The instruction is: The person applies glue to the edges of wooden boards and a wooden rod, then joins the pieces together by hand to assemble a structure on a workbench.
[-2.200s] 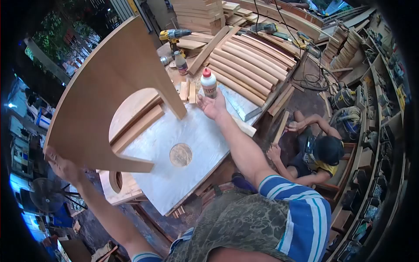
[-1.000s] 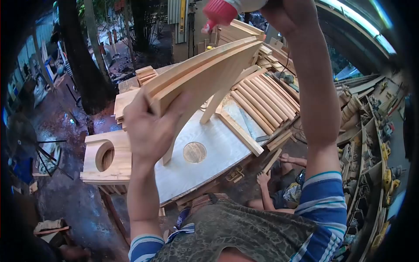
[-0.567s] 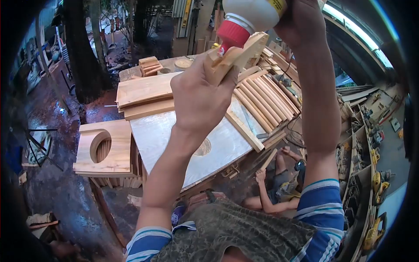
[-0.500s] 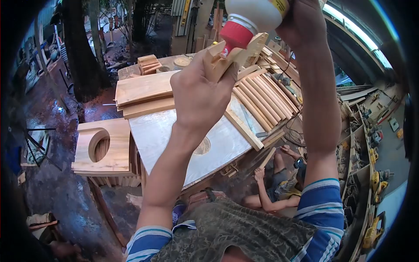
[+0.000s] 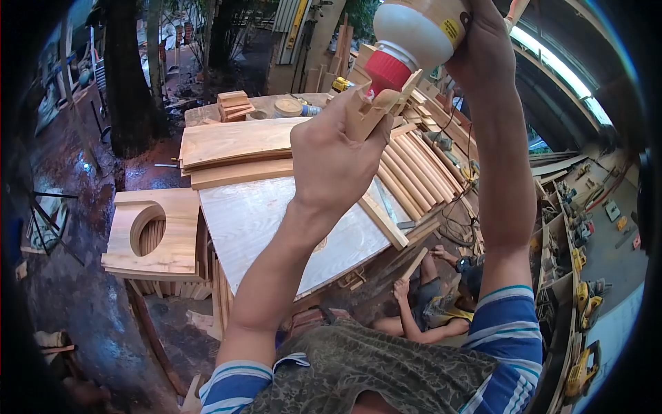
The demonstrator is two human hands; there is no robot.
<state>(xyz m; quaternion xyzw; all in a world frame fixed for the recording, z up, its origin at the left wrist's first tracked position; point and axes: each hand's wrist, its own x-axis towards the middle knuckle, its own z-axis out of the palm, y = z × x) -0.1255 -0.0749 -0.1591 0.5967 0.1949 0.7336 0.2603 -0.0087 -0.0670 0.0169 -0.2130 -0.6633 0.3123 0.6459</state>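
My left hand (image 5: 334,159) is closed around a notched wooden piece (image 5: 363,119), holding it raised above the workbench. In my right hand (image 5: 484,55) is a white squeeze bottle (image 5: 414,33), tipped upside down. Its red cap (image 5: 387,71) points down into the notch at the top of the wood, and the tip is partly hidden there. Part of the bottle runs out of the top of the view. Below my hands, a pale flat board (image 5: 255,214) lies on the bench.
Stacked planks (image 5: 234,143) and a row of rounded wooden strips (image 5: 422,171) lie on the bench. A wooden panel with a round hole (image 5: 183,259) stands at left. Low at right, a co-worker (image 5: 420,328) sits holding a wooden strip. Power tools (image 5: 583,369) line the right side.
Both hands, with the bottle and the notched wood, have shifted slightly right and down in view. The bottle cap stays at the notch. The background has shifted a little as well.
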